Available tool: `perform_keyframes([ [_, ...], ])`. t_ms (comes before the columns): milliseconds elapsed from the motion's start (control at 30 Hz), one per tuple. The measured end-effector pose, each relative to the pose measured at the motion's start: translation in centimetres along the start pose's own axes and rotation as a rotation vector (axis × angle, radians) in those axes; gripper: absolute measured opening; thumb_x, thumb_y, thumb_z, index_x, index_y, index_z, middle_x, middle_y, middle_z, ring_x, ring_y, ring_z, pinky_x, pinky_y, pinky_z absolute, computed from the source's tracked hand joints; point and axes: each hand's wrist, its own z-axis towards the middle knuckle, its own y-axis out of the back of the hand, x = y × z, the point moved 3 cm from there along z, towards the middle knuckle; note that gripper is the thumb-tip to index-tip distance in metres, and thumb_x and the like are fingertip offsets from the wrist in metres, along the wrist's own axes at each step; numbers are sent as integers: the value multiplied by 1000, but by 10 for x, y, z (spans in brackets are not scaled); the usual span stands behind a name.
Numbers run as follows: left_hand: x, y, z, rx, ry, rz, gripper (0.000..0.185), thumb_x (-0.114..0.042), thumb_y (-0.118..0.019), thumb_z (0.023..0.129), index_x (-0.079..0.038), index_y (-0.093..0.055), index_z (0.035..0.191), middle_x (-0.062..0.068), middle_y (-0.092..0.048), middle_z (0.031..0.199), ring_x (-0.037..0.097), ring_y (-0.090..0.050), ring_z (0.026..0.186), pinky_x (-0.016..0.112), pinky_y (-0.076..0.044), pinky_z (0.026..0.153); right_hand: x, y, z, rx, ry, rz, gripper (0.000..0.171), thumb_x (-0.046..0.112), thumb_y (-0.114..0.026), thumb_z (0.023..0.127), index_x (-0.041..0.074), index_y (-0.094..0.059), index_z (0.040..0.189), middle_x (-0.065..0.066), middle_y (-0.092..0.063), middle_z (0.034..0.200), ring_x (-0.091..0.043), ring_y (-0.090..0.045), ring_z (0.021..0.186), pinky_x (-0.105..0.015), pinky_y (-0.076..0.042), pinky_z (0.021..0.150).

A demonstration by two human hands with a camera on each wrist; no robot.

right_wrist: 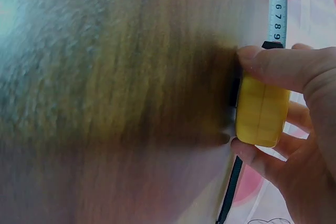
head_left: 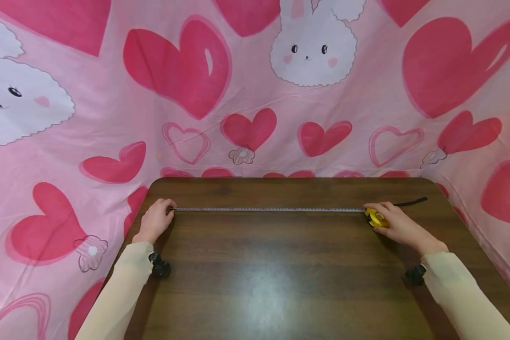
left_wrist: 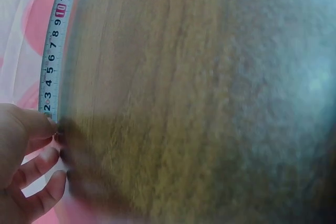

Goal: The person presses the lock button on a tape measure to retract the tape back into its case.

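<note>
A person's left hand [head_left: 155, 221] pinches the tape's [head_left: 267, 209] free end at one side of the wooden table [head_left: 280, 274] while the right hand [head_left: 397, 224] curls around the yellow tape measure case [head_left: 376, 218], keeping the blade taut and flat across the tabletop

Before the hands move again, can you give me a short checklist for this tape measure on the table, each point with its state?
1. Left hand pinches the tape end: ok.
2. Right hand has a grip on the yellow case: ok.
3. Tape straight, no sag: ok.
4. Tape flat on the table: cannot tell.
5. Numbers readable at both ends: ok.
6. Black strap clear of the tape: ok.
</note>
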Motion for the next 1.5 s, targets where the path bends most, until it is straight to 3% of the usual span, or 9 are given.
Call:
perform_keyframes([
  [267, 4, 4, -4, 7, -52, 13, 12, -3, -66, 97, -3, -71, 108, 24, -65, 117, 45, -64, 106, 66, -52, 88, 2, 1, -8, -78, 108, -74, 47, 1, -85, 82, 7, -65, 125, -26, -57, 119, -45, -58, 104, -71, -49, 89],
  [633, 4, 13, -5, 58, -100, 79, 8, -8, -75, 94, -8, -74, 102, 15, -71, 102, 37, -68, 93, 62, -55, 79, 6, 5, -18, -119, 203, -128, 41, 6, -89, 79, 11, -71, 115, -26, -59, 116, -44, -61, 99, -67, -53, 81],
  [867, 1, 20, -7, 57, -109, 70, 7, -11, -78, 93, -10, -76, 100, 13, -75, 95, 34, -69, 87, 60, -56, 76, 8, 6, -26, -146, 222, -132, 40, 3, -89, 76, 12, -69, 110, -27, -58, 115, -46, -60, 99, -70, -52, 81],
  [1267, 0, 28, -10, 51, -100, 50, 14, -11, -80, 92, -9, -77, 106, 14, -77, 99, 34, -70, 91, 59, -57, 83, 12, 9, -31, -227, 240, -122, 43, -4, -90, 70, 12, -70, 105, -23, -57, 113, -40, -58, 96, -64, -51, 76],
  [1500, -1, 28, -11, 64, -107, 62, 14, -12, -80, 92, -10, -79, 106, 13, -77, 99, 34, -69, 91, 58, -57, 82, 10, 5, -38, -215, 210, -117, 40, -1, -90, 72, 14, -71, 104, -20, -58, 114, -40, -58, 98, -63, -52, 77],
])
